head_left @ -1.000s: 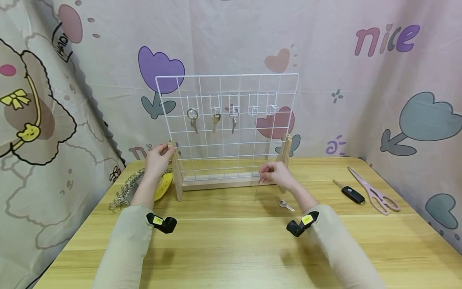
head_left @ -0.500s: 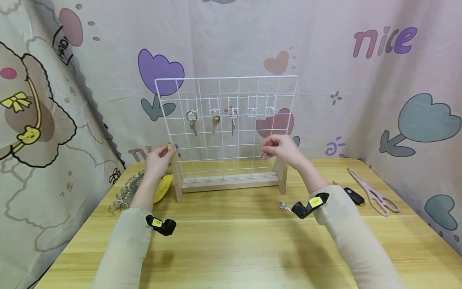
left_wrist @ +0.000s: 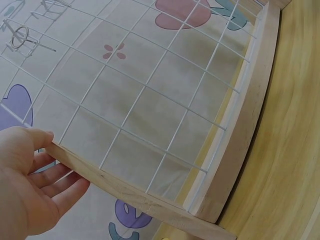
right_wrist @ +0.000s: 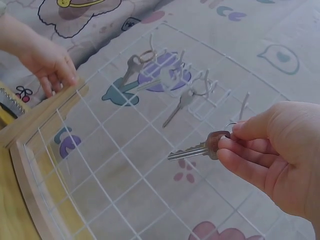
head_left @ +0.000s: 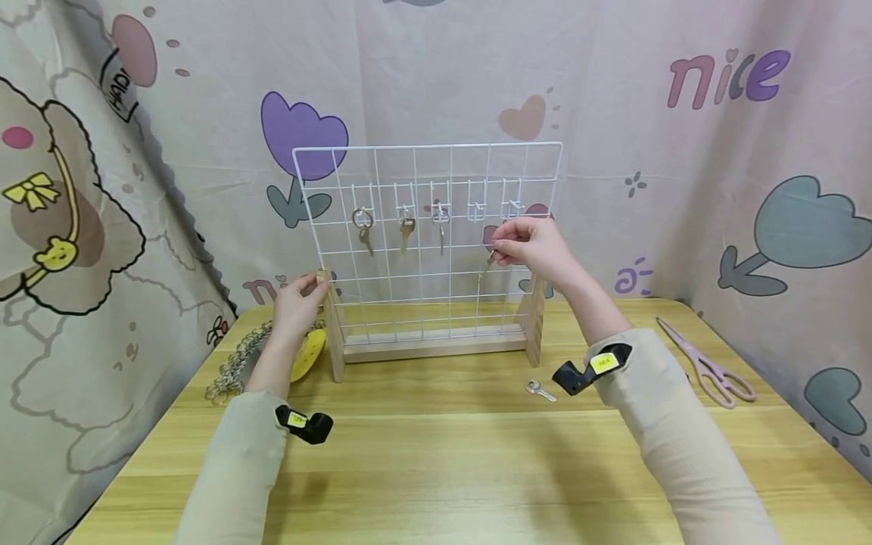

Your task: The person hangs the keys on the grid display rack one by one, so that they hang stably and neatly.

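A white wire grid rack (head_left: 428, 144) stands upright in a wooden base on the table. My left hand (head_left: 296, 303) pinches the top of its left wooden post (head_left: 332, 329). In front of the grid's right part, my right hand (head_left: 534, 246) pinches a key (right_wrist: 197, 151) by its ring, blade pointing left in the right wrist view. Three keys hang from white hooks: a left key (head_left: 365, 239), a middle key (head_left: 407, 231) and a right key (head_left: 441, 236). Two hooks further right, one hook (head_left: 477, 210) and another hook (head_left: 512, 207), carry nothing.
A loose key (head_left: 541, 391) lies on the table (head_left: 422, 469) before the rack's right foot. Pink scissors (head_left: 711, 371) lie at the right. Behind my left forearm are a metal chain (head_left: 238, 363) and a yellow object (head_left: 309, 354). A printed curtain hangs behind.
My right hand has risen with the key from near the rack's base to just below the hooks. The car key at the right is now almost hidden by the sleeve. My left hand stays put.
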### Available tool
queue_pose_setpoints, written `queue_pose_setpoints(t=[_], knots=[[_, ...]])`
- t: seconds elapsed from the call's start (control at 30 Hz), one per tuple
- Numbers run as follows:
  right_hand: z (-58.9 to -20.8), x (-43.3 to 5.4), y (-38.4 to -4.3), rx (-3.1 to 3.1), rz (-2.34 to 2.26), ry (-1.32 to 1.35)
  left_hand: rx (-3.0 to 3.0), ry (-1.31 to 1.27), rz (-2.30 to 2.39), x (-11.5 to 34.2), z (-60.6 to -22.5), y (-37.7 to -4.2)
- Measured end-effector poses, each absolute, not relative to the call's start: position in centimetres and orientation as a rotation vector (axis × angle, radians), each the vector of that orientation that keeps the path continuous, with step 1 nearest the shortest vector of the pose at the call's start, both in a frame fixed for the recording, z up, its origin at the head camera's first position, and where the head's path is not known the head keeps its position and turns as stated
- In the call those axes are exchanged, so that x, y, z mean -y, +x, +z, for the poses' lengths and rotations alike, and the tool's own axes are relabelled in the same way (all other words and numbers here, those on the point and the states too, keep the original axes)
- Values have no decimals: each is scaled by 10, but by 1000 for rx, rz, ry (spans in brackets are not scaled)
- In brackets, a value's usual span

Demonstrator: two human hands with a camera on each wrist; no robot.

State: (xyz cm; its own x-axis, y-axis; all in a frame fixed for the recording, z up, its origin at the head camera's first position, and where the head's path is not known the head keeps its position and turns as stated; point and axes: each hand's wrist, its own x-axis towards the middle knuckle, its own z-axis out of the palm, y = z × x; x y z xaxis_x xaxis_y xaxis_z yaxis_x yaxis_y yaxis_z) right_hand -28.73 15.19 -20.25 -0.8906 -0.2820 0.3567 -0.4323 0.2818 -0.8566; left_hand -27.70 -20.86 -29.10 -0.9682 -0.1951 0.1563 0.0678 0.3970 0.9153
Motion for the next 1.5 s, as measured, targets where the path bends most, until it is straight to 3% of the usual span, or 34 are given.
queue_pose_setpoints(t=[0.5, 1.07, 1.5], knots=[[-193, -142, -284, 2232, 1919, 544, 2403, 161, -1590, 205, -290, -276], [-184, -124, -284, 1993, 1956, 543, 2414, 160, -1592, 207, -290, -276], [-185, -113, -289, 1994, 1907, 398, 2399, 140, -1606, 206, -290, -276]])
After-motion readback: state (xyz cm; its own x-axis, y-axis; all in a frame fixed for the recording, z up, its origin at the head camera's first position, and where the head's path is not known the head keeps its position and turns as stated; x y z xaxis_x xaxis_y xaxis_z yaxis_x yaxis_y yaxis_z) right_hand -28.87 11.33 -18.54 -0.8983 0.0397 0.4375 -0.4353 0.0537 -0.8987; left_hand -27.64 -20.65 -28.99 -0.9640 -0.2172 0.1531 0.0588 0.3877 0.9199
